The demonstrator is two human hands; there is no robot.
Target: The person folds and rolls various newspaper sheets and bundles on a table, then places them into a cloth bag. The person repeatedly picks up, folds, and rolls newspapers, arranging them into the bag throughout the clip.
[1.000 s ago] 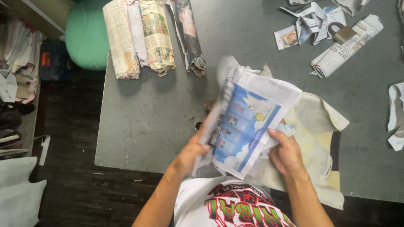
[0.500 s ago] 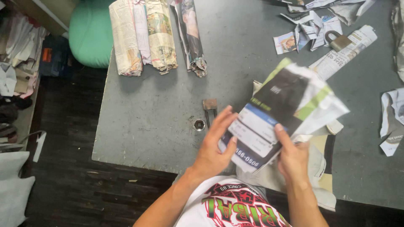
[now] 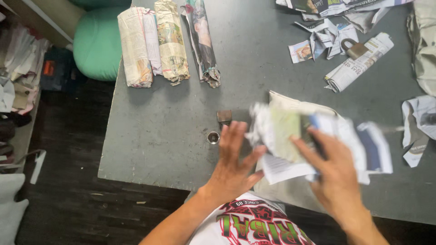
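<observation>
Newspaper sheet [image 3: 313,140], crumpled, motion-blurred, pale with blue patches; between both hands

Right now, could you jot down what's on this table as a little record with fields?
surface: grey table
left hand: open, flat against the folded newspaper
right hand: on the newspaper's near side, fingers spread
newspaper: blurred, lifted over a pale sheet
far edge: three rolled paper bundles side by side
far right: paper scraps, one rolled newspaper
beside left hand: small round metal piece
</observation>
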